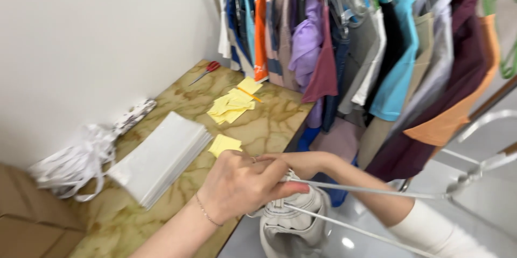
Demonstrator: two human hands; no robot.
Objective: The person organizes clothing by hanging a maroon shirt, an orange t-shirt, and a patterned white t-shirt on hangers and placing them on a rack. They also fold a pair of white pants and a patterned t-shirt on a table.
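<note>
**Pale garment being fitted onto a hanger**

On the marble-patterned bench [177, 193], a tangle of white cord [75, 164] sits left of a white packet stack [161, 156]. The left hand [242, 182] pinches the thin metal hanger [366, 189]; the right hand [299, 162], partly hidden, grips the cream fabric garment [293, 220] at the bench's near edge. Seating the fabric squarely looks next.

Two hands work at the bench [269, 123] edge, the left hand [239, 185] and the right hand [293, 164], over one pale garment [291, 225] and one white wire hanger [377, 191]. On the bench lie one pair of red-handled scissors [206, 72], one stack of white sheets [161, 156], one tangle of white tape [72, 166], one patterned roll [133, 116], one pencil [250, 95] and two groups of yellow slips [231, 104], a pile and a single one apart. The hanging clothes [366, 48] number well over a dozen, too crowded for an exact count.
</note>
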